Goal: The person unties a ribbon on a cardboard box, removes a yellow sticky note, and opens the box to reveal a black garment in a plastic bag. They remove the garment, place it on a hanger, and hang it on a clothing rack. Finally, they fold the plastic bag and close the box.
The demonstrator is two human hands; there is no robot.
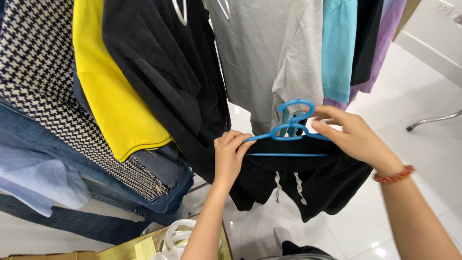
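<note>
- Your left hand (231,154) pinches the left arm of the blue plastic hanger (288,137), fingers curled closed over the bar and the black fabric beneath it.
- Your right hand (351,137) grips the hanger at its right side near the hook, thumb and fingers partly closed around the neck; a red beaded bracelet (394,174) sits on that wrist.
- The black drawstring shorts (308,185) hang draped over the hanger's lower bar, in front of the grey T-shirt (274,62) and just beside the black garment (168,77) on the rack.
- Risk: the shorts lie folded over a smooth bar. Tilting the hanger to either side could let them slide off towards the white tiled floor (365,226).
- Risk: the hook points towards the grey T-shirt and the light blue garment (339,48). Lifting it carelessly could snag either one.
- Risk: neighbouring garments crowd the rack; the hanger could catch on them.
- Pose: both forearms reach up and forward from below, wrists level, with the hanger held roughly horizontal between them.
- White hangers (178,240) lie in a cardboard box (125,248) below your left forearm.
</note>
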